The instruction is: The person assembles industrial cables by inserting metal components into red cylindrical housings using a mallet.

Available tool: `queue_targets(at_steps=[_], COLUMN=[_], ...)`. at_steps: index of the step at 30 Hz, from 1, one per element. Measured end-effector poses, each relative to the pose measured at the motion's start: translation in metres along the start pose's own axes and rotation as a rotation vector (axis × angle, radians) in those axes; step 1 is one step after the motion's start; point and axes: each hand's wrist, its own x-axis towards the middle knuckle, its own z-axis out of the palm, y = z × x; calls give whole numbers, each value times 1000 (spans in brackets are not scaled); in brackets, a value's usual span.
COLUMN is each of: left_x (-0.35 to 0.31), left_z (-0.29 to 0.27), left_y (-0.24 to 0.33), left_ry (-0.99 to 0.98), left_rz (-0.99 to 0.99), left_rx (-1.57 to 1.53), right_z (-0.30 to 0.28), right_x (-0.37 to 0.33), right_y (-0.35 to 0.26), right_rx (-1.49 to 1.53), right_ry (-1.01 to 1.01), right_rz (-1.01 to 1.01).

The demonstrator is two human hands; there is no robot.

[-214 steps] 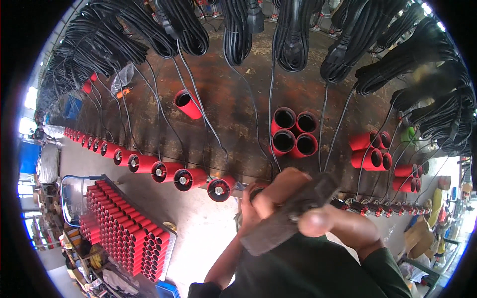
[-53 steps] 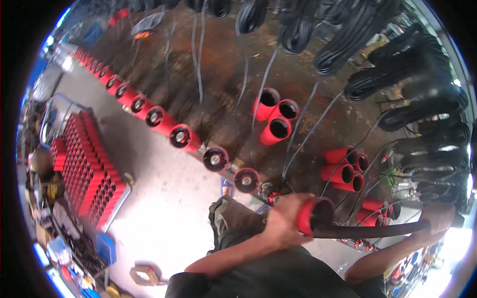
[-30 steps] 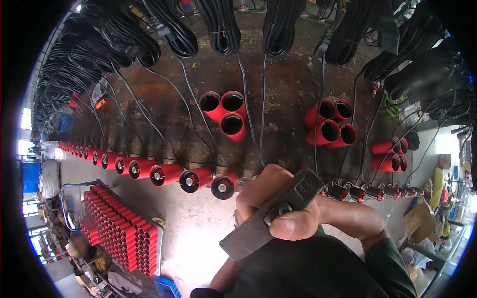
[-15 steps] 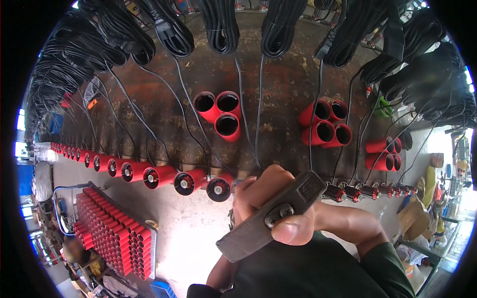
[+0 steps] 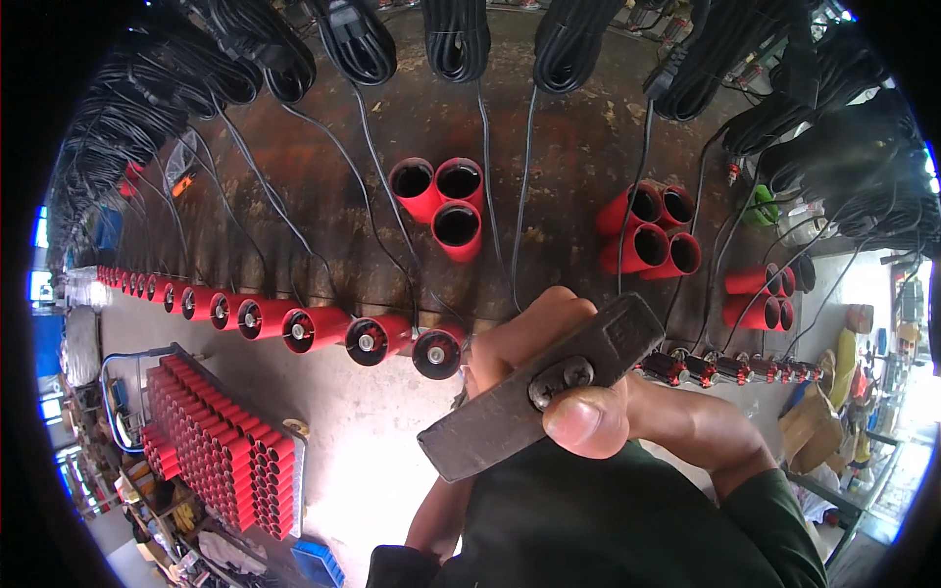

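My right hand (image 5: 592,423) is closed just below the head of a hammer (image 5: 500,419), its thumb lying against the screw-studded top of the handle. The dark metal head slants across the view and covers much of both hands. Behind it, my left hand (image 5: 482,359) shows only in part at the table edge; its fingers and anything in them are hidden. Just left of it, a red cylindrical housing (image 5: 437,352) with a round metal centre juts over the edge, the nearest in a long row. To the right, bare motor parts (image 5: 667,367) line the same edge.
Three open red tubes (image 5: 457,225) stand on the worn dark table (image 5: 323,147). More tube clusters (image 5: 647,245) are to their right. Bundled black cables (image 5: 459,44) line the far side, their leads running to the edge. A tray of red tubes (image 5: 218,441) sits lower left.
The hammer and the hand on it have shifted slightly up in view. The table and the things on it appear slightly shifted, as my head has moved. My grip looks the same.
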Motion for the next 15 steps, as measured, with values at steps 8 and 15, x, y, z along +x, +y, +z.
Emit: queue_targets(at_steps=[8,15], left_x=[-29,-48], left_z=[-19,-43], left_y=[-68,-96], left_ry=[101,-131], left_rz=[-126,-356], left_rx=[-51,149], right_z=[-12,-64], right_x=[-20,-73], right_y=[-4,-52], right_rx=[-3,156], right_ry=[121,206], right_rz=[62,-326])
